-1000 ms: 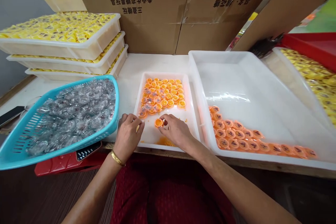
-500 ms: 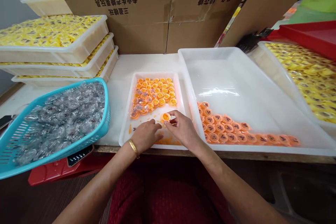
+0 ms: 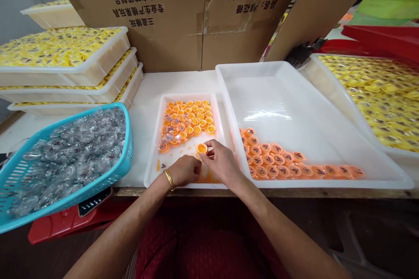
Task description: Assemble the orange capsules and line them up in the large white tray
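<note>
One filled orange cup (image 3: 202,149), held face up over the small white tray (image 3: 153,144), is pinched between thumb and fingers of the right hand (image 3: 222,161), presumably to keep its contents in. Left hand (image 3: 185,170) curls closely just beside it, near loose orange crumbs (image 3: 209,178); fingertips hidden, any hold cannot be told

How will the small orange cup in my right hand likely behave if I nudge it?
The small orange cup is probably light, since the right hand pinches it by one side. Its rim looks round under that grip, so it's likely fairly stiff. It seems uncovered, with orange bits inside, so tipping might spill some.
</note>
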Motion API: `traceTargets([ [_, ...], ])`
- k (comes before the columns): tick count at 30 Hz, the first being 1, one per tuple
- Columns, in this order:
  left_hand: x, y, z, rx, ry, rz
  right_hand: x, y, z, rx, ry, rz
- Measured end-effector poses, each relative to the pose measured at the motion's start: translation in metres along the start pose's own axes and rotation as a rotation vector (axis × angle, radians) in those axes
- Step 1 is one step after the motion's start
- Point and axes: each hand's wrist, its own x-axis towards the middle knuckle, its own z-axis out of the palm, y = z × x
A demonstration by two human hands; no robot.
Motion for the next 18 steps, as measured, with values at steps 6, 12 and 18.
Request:
traceTargets([
  [6, -0.01, -0.006, -0.023, -0.24, 0.253, -0.098, -0.001, -0.001, 0.01, -0.137, -0.089, -0.056],
  [12, -0.002, 0.006, -0.03, 0.029, 0.457, 0.06, 0.001, -0.004, 0.014, -0.125, -0.186, 0.003],
  [18, -0.003, -0.002, -0.028, -0.163, 0.506, 0.048, 0.003, -0.004, 0.013, -0.079, -0.192, 0.012],
])
